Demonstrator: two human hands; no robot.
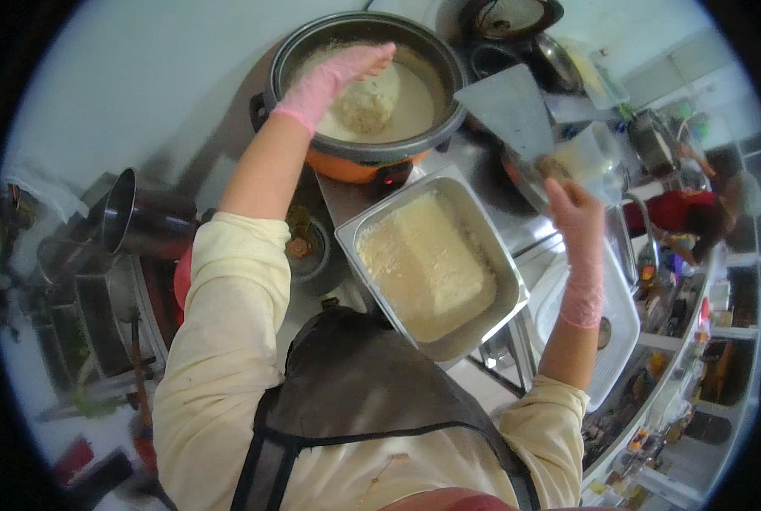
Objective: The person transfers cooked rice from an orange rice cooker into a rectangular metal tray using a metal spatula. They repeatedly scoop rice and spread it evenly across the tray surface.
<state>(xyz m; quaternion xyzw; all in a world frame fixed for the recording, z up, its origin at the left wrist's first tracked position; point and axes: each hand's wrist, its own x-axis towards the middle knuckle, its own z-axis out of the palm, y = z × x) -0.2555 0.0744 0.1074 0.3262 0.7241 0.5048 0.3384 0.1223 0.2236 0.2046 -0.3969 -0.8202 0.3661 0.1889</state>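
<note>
My left hand (355,67), in a pink glove, reaches over a round electric cooker (454,115) with a dark pot and orange body. Beneath it lies a pale liquid (409,115) with a lump of pale mash or dough (367,112) in it; whether my fingers hold anything I cannot tell. In a pink glove too, my right hand (575,204) grips the handle of a wide flat metal scraper (514,108), its blade raised right of the cooker. Nearer my apron stands a deep steel food pan (431,358), tilted in view, partly filled with a pale floury mass (428,262).
A white ribbed tray or drainboard (616,358) lies at the right. Dark pots (157,220) stand at the left, and a bowl with scraps (303,246) sits under my left forearm. Pans and a clear jug (594,156) are behind the scraper. Another person in red (680,211) is far right.
</note>
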